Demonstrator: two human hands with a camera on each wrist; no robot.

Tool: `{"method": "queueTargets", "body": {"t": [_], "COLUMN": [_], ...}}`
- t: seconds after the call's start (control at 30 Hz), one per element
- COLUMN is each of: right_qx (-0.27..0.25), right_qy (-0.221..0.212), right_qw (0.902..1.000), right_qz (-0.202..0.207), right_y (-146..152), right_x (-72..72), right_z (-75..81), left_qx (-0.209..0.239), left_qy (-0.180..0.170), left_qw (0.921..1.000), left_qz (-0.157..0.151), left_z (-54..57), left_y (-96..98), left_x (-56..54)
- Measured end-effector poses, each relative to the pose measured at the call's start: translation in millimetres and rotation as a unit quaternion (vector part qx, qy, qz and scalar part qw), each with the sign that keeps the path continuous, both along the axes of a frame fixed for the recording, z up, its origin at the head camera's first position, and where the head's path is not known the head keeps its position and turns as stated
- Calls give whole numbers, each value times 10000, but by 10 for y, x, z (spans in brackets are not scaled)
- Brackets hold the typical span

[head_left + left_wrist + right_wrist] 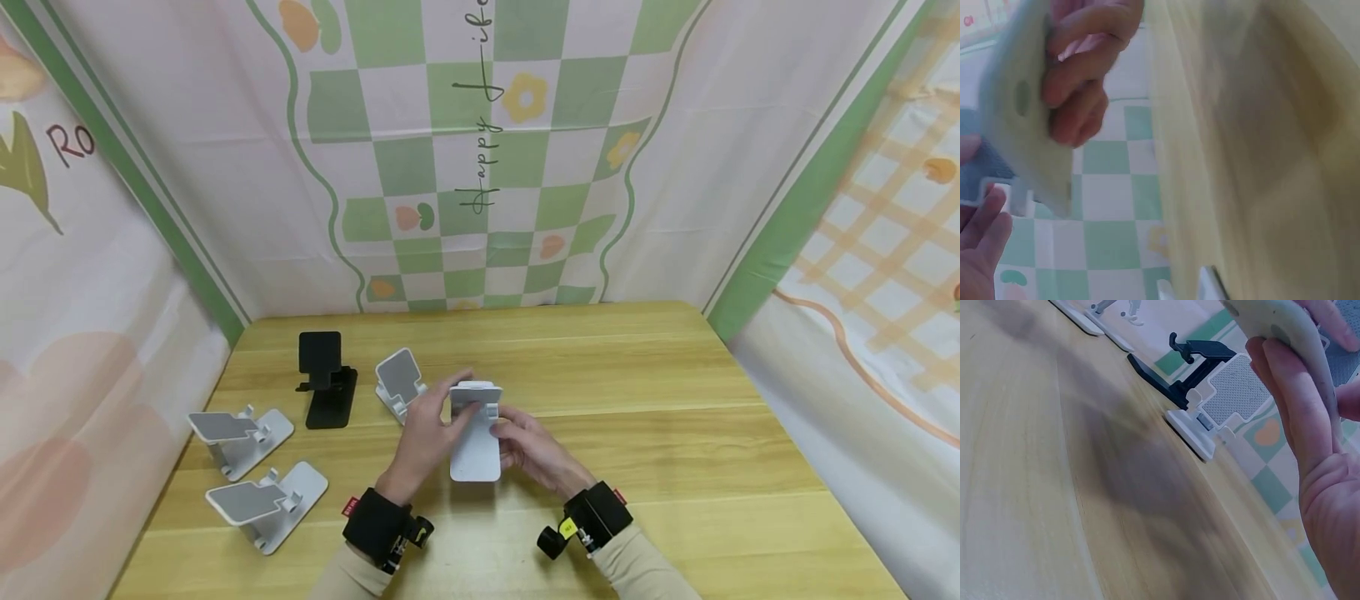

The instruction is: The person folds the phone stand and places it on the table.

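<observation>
A white phone stand [475, 457] with a grey pad is held up above the wooden table in the head view. My left hand [426, 435] grips its upper end, thumb over the grey pad. On the other side, my right hand [542, 452] holds the edge of the stand's flat base, thumb in front. The left wrist view shows the base's underside [1019, 100] with a round foot, and the right hand's fingers curl at its edge. In the right wrist view the right fingers [1297, 387] lie against that underside; part of the pad is hidden by the left hand.
Just behind my left hand stands another white phone stand [400, 375]. A black phone stand [330, 396] is farther left. Two more white stands, a rear one [255, 442] and a front one [288, 504], sit near the table's left edge. Patterned cloth [525, 158] hangs behind the table [675, 417].
</observation>
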State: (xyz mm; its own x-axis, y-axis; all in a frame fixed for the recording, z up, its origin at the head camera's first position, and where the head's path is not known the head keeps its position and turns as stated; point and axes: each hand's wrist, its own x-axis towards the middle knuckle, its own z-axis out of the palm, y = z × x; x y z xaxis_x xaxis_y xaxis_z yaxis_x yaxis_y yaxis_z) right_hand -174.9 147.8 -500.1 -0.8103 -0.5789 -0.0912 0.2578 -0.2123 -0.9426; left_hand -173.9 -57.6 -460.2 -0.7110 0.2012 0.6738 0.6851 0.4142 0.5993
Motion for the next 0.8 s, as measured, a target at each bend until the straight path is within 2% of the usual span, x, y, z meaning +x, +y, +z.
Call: {"method": "queueTargets", "body": {"t": [0.23, 0.43, 0.63, 0.8], "right_qx": [247, 337, 356, 392], "right_qy": [60, 58, 67, 108], "right_qw": [9996, 9992, 9990, 9988], "right_qz": [-120, -217, -263, -257], "right_y": [1, 17, 30, 39], "right_x": [-8, -26, -42, -45], "right_z": [-23, -54, -67, -76], "left_qx": [-174, -630, -1146, -1536], "left_qy": [495, 1025, 1510, 1498], "left_qw": [9985, 9926, 9810, 9748], "left_qz": [186, 177, 408, 615], "left_z": [196, 341, 405, 423], "left_y": [-10, -9, 12, 8], "left_x": [41, 100, 159, 181]}}
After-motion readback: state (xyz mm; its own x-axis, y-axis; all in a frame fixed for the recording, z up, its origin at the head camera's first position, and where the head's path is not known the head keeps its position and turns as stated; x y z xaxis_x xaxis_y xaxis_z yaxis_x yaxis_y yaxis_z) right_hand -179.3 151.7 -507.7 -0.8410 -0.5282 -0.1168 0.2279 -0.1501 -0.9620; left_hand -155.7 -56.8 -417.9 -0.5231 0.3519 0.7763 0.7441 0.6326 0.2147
